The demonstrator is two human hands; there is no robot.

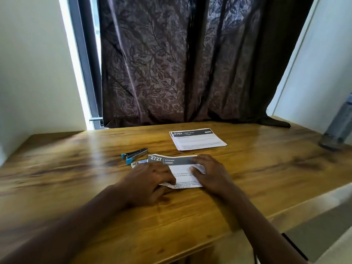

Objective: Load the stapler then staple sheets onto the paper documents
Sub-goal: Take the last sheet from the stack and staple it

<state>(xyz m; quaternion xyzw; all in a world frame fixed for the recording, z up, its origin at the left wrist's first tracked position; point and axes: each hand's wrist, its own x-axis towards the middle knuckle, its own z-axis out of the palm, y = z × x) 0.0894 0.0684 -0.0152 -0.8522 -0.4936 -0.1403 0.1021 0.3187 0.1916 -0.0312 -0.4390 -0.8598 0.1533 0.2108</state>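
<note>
A printed sheet headed "2727 KITCHEN" (171,161) lies on the wooden table (76,168) in front of me. My left hand (150,180) rests on its left part with the fingers curled at the lower edge, which lifts slightly. My right hand (209,172) lies flat on its right part with fingers spread. A blue and metal stapler (134,155) lies open just left of the sheet. A small box of staples (138,163) sits beside it, partly hidden by my left hand. A stack of documents headed "2764" (198,140) lies farther back.
A dark patterned curtain (181,63) hangs behind the table's far edge. A clear bottle (339,126) stands at the table's right side. White walls flank the table; its right edge drops off near my right arm.
</note>
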